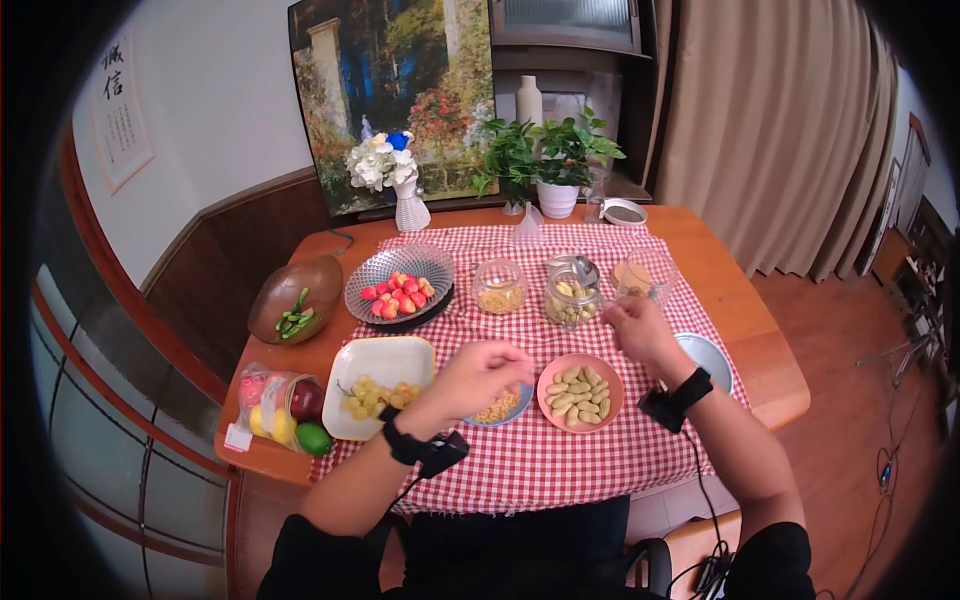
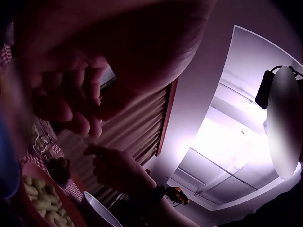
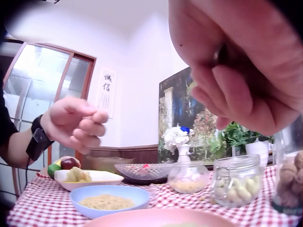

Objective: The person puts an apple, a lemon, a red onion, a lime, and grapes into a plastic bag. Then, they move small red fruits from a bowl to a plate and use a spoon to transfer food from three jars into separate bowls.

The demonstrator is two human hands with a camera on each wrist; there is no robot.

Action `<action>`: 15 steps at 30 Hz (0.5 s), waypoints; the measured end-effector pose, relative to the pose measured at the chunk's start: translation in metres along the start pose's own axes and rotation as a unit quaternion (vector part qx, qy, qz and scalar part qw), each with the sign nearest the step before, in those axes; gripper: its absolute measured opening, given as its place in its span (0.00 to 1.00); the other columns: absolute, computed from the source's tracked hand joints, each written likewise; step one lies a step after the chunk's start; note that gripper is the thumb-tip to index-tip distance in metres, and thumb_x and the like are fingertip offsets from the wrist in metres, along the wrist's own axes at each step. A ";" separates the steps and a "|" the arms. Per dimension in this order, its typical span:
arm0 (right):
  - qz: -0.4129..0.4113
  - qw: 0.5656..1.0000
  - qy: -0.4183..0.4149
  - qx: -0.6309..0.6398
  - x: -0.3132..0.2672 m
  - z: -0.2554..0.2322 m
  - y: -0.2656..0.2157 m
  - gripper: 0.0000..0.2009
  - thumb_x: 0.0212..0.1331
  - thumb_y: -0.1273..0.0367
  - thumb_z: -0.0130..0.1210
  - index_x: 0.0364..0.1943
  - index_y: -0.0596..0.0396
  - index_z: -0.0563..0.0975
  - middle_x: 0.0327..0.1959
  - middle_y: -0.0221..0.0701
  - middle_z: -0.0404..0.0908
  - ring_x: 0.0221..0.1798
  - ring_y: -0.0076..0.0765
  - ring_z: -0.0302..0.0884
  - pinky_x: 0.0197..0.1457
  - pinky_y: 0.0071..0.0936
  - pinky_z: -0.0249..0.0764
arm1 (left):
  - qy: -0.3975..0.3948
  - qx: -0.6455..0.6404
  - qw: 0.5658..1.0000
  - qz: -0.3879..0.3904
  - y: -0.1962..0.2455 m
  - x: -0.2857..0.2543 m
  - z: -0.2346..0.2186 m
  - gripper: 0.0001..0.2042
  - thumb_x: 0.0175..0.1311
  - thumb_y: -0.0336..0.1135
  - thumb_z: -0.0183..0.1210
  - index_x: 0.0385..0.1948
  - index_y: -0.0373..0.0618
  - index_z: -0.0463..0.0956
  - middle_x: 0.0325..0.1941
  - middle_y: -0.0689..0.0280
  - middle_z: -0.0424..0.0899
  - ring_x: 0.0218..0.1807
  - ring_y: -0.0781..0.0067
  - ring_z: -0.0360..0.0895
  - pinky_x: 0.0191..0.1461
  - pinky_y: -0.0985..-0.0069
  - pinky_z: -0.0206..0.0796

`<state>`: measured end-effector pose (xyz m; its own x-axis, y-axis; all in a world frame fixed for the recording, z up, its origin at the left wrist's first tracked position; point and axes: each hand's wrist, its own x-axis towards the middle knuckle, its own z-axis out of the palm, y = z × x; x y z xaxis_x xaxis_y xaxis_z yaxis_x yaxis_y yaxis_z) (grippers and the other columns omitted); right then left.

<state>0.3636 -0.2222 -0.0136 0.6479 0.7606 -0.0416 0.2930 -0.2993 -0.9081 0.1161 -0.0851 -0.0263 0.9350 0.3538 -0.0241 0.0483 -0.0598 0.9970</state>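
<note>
My left hand (image 1: 487, 378) hovers over the blue plate (image 1: 512, 417), its fingers loosely bent with nothing between them. Small yellow bits lie on that plate. My right hand (image 1: 640, 328), fingers curled, is beside the rim of a glass clip-top jar (image 1: 573, 303) holding pale nuts like unshelled peanuts. In the right wrist view a dark glint shows within the curled right fingers (image 3: 234, 92); I cannot tell what it is. More pale nuts (image 1: 580, 394) fill the pink plate (image 1: 547, 409) between the hands. A metal spoon (image 1: 586, 268) shows behind the jar.
A jar of yellow bits (image 1: 499, 287) and a jar of brown nuts (image 3: 289, 184) flank the clip-top jar. Grapes (image 1: 375, 398), a glass bowl of red fruit (image 1: 400, 296), a brown bowl (image 1: 270, 300) and bagged fruit (image 1: 285, 410) stand left. A pale bowl (image 1: 708, 362) stands right.
</note>
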 end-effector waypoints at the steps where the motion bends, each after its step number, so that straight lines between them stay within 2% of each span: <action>1: 0.005 0.999 0.019 -0.028 0.010 -0.006 0.003 0.13 0.73 0.68 0.54 0.35 0.65 0.83 0.21 0.28 0.79 0.21 0.22 0.73 0.25 0.24 0.68 | 0.047 0.018 0.999 0.002 -0.003 -0.008 -0.016 0.09 0.75 0.34 0.59 0.48 0.40 0.82 0.40 0.67 0.88 0.39 0.83 0.82 0.44 0.84 0.72; 2: -0.004 0.998 0.017 -0.061 0.023 -0.014 0.007 0.12 0.70 0.68 0.56 0.34 0.65 0.84 0.21 0.28 0.79 0.21 0.22 0.73 0.25 0.24 0.68 | 0.093 0.037 0.995 0.002 -0.005 -0.014 -0.029 0.08 0.75 0.33 0.59 0.47 0.40 0.82 0.38 0.68 0.88 0.37 0.84 0.81 0.43 0.84 0.71; 3: -0.012 0.995 0.015 -0.093 0.034 -0.019 0.008 0.11 0.68 0.69 0.58 0.32 0.65 0.84 0.20 0.28 0.78 0.22 0.22 0.73 0.25 0.24 0.68 | 0.093 0.036 0.995 -0.002 -0.004 -0.018 -0.041 0.08 0.75 0.33 0.59 0.47 0.40 0.82 0.38 0.68 0.88 0.37 0.84 0.81 0.43 0.84 0.71; 4: 0.003 0.995 0.038 -0.094 0.035 -0.021 -0.001 0.11 0.63 0.69 0.61 0.29 0.66 0.84 0.21 0.30 0.80 0.22 0.24 0.75 0.25 0.26 0.69 | 0.138 0.009 0.990 0.010 -0.003 -0.019 -0.053 0.08 0.74 0.31 0.59 0.46 0.39 0.82 0.37 0.67 0.87 0.37 0.83 0.81 0.42 0.84 0.71; 5: 0.003 0.995 0.037 -0.094 0.045 -0.022 0.000 0.11 0.63 0.69 0.61 0.29 0.66 0.84 0.21 0.30 0.80 0.22 0.24 0.75 0.25 0.26 0.69 | 0.184 -0.019 0.982 0.025 -0.002 -0.019 -0.061 0.07 0.73 0.30 0.59 0.45 0.37 0.82 0.36 0.66 0.87 0.37 0.82 0.81 0.41 0.83 0.72; 6: -0.004 0.988 0.058 -0.140 0.058 -0.024 0.005 0.13 0.62 0.66 0.62 0.29 0.66 0.85 0.22 0.36 0.83 0.26 0.30 0.80 0.30 0.31 0.74 | 0.218 -0.018 0.974 0.063 -0.004 -0.016 -0.066 0.07 0.74 0.31 0.58 0.43 0.39 0.83 0.33 0.69 0.85 0.34 0.84 0.78 0.38 0.85 0.68; 7: -0.011 0.979 0.080 -0.187 0.067 -0.024 0.007 0.15 0.62 0.63 0.64 0.30 0.65 0.86 0.24 0.42 0.85 0.29 0.36 0.85 0.36 0.36 0.78 | 0.217 -0.021 0.974 0.063 -0.007 -0.016 -0.072 0.07 0.74 0.31 0.58 0.43 0.39 0.83 0.33 0.69 0.85 0.34 0.84 0.78 0.38 0.85 0.68; 8: 0.006 0.973 0.066 -0.220 0.074 -0.025 0.007 0.13 0.59 0.64 0.63 0.29 0.64 0.86 0.24 0.45 0.86 0.30 0.41 0.88 0.38 0.37 0.80 | 0.239 -0.033 0.969 0.061 -0.010 -0.016 -0.079 0.07 0.75 0.32 0.58 0.42 0.39 0.83 0.31 0.70 0.84 0.33 0.85 0.77 0.37 0.85 0.66; 10: 0.001 0.968 0.045 -0.245 0.075 -0.020 0.001 0.12 0.57 0.66 0.64 0.29 0.64 0.87 0.24 0.44 0.86 0.30 0.42 0.88 0.39 0.37 0.81 | 0.266 -0.062 0.961 0.054 -0.022 -0.010 -0.092 0.09 0.76 0.35 0.58 0.40 0.40 0.82 0.28 0.73 0.81 0.30 0.87 0.72 0.34 0.85 0.63; 13: -0.009 0.959 0.013 -0.284 0.077 -0.013 -0.004 0.10 0.54 0.67 0.65 0.29 0.62 0.87 0.25 0.45 0.86 0.30 0.44 0.87 0.40 0.38 0.82 | 0.272 -0.108 0.955 0.055 -0.034 -0.007 -0.103 0.09 0.77 0.35 0.58 0.37 0.41 0.82 0.28 0.74 0.80 0.29 0.88 0.71 0.34 0.85 0.62; 15: -0.014 0.953 0.006 -0.301 0.083 -0.008 -0.004 0.09 0.52 0.68 0.66 0.29 0.62 0.87 0.26 0.46 0.87 0.30 0.45 0.87 0.40 0.38 0.82 | 0.273 -0.095 0.956 0.048 -0.039 -0.009 -0.107 0.10 0.76 0.35 0.59 0.36 0.40 0.82 0.26 0.74 0.79 0.28 0.88 0.70 0.32 0.85 0.61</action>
<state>0.4216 -0.1624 -0.0105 0.6400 0.7683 -0.0127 0.6591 -0.5574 -0.5048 0.0685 0.0144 -0.0573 0.6059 0.7934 0.0585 -0.1428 0.0361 0.9891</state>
